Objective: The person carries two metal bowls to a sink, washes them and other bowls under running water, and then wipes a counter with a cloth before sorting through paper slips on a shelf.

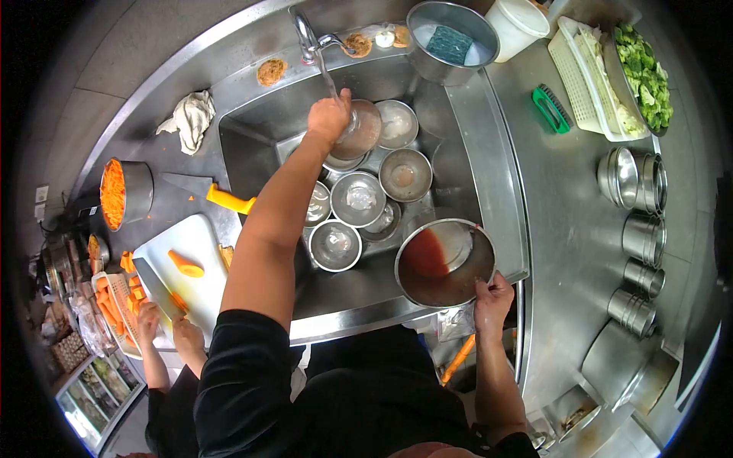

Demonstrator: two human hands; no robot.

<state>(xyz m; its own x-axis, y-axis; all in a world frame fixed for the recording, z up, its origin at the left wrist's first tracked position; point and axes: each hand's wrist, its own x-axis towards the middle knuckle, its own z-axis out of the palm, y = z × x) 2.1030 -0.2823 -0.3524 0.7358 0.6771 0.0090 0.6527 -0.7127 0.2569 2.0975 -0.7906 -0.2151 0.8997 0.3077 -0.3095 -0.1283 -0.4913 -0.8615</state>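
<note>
My left hand (pixel 328 118) reaches across the sink, its fingers closed at the near rim of a round metal bowl (pixel 365 131) with cloudy brownish liquid in it. The hand is directly under the tap (pixel 307 42), at the end of its stream; part of the grip is hidden. My right hand (pixel 493 294) grips the rim of a larger metal bowl (pixel 460 281), tilted over the sink's front right corner, with a reddish-brown film and liquid inside. Several small metal bowls (pixel 358 198) lie between my hands in the sink (pixel 359 305), some with water in them.
At left, another person's hands (pixel 187 336) work with a knife (pixel 156 282) on a white cutting board (pixel 195 237) with carrot. A yellow-handled knife (pixel 229 200) lies by the sink's left edge. Right counter: green brush (pixel 550 109), baskets, stacked metal bowls (pixel 628 178). A pot (pixel 431 72) stands behind.
</note>
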